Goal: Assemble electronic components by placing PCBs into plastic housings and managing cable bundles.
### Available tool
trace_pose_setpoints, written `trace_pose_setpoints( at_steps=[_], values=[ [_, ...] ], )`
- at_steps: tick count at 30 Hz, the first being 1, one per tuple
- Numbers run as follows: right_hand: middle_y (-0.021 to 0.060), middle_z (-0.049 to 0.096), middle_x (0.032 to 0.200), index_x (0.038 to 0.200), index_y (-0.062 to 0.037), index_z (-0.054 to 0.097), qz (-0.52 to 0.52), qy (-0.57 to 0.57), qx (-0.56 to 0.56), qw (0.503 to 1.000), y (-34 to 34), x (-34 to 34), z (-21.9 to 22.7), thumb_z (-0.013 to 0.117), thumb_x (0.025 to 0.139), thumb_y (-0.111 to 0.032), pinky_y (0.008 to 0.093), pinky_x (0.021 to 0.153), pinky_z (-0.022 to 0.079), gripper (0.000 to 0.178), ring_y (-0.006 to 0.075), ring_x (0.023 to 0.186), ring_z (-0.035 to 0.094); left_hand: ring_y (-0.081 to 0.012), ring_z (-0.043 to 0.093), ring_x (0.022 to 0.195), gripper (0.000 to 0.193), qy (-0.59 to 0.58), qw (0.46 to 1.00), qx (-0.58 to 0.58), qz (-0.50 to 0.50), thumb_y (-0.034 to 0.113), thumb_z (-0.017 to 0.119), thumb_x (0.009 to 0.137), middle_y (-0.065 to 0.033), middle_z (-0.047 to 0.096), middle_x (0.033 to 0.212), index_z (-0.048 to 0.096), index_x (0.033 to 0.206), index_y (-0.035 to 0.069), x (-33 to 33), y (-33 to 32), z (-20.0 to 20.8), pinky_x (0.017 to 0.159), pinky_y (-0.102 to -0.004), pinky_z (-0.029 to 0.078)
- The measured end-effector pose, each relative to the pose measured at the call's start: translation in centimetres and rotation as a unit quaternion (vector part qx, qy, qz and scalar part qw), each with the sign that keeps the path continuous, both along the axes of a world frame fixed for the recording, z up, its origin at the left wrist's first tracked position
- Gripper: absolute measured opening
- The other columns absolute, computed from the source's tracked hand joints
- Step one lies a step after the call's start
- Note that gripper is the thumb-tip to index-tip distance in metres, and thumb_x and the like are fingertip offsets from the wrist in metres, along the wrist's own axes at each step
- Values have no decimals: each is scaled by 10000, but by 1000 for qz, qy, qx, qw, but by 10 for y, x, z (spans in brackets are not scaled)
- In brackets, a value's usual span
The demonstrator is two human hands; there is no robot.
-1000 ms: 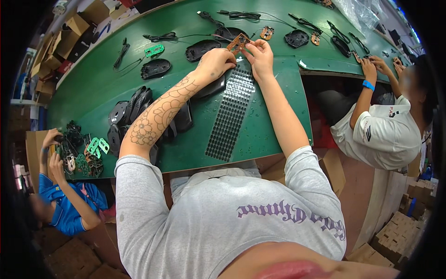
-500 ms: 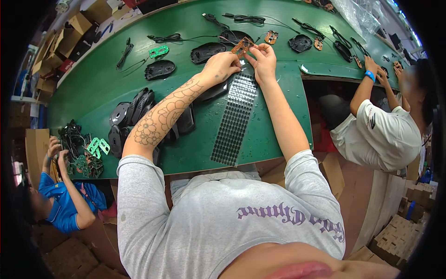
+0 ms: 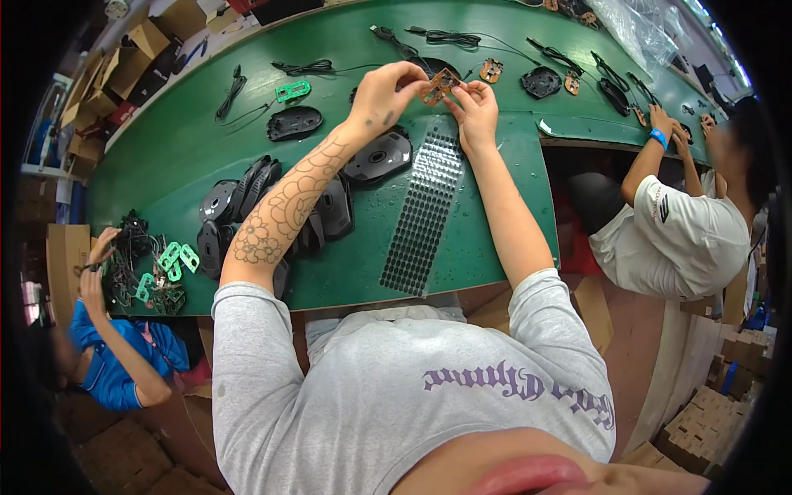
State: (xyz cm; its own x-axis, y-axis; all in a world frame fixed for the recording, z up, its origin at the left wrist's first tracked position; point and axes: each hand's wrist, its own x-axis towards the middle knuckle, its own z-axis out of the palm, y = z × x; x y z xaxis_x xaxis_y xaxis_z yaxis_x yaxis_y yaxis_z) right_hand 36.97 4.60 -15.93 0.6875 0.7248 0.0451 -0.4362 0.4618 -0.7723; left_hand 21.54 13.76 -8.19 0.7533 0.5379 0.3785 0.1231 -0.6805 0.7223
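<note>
A small orange-brown circuit board (image 3: 440,87) is held up over the far part of the green table. My left hand (image 3: 384,99) pinches its left edge between thumb and fingers. At the board's right edge, my right hand (image 3: 477,117) has its thumb and fingertips closed on it. Below my hands lies a clear sheet of small black oval pads (image 3: 421,206). A black mouse shell (image 3: 378,157) rests beside my left wrist. Behind the board another dark shell (image 3: 437,66) is partly hidden by my hands.
More black mouse shells (image 3: 239,194) stand stacked by my left forearm. An open shell (image 3: 294,123), a green board (image 3: 293,91) and coiled cables (image 3: 445,36) lie across the green table (image 3: 487,247). Co-workers sit at left, in a blue shirt (image 3: 124,355), and right, in a white shirt (image 3: 685,239).
My left hand has risen up and away from the pad sheet, uncovering the mouse shell by its wrist. The circuit board has tilted between my fingers. The left co-worker's hands have moved.
</note>
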Motion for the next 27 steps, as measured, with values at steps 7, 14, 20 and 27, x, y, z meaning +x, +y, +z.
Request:
trace_pose_setpoints(
  at_steps=[7,14,20,27],
  values=[
    [77,576,1017,1071,-53,478,59,-41,16,997,-4,-9,6,608,895,9,336,815,560,228,167,895,590,-126,552,648,101,45,999,-5,17,63,637,834,-21,666,802,670,928,44,8,17,11,613,-255,450],
    [79,584,1037,1084,-53,477,56,-96,-12,994,-5,-6,3,602,895,9,329,817,566,234,159,888,597,-152,546,616,96,54,996,55,41,69,647,801,-13,644,751,630,895,75,12,13,10,581,-285,436],
    [79,585,1047,1075,-52,479,43,-119,-5,992,-4,-3,4,600,893,12,307,794,571,228,153,880,600,-197,544,589,101,79,991,87,68,79,643,772,-14,616,693,576,846,93,16,9,13,568,-325,429],
    [76,587,1036,1049,-53,476,23,-162,9,986,-3,-4,4,600,887,19,287,769,574,216,147,880,599,-263,564,588,86,81,989,88,84,94,616,761,-27,603,663,545,808,98,18,6,12,581,-367,442]
  ],
)
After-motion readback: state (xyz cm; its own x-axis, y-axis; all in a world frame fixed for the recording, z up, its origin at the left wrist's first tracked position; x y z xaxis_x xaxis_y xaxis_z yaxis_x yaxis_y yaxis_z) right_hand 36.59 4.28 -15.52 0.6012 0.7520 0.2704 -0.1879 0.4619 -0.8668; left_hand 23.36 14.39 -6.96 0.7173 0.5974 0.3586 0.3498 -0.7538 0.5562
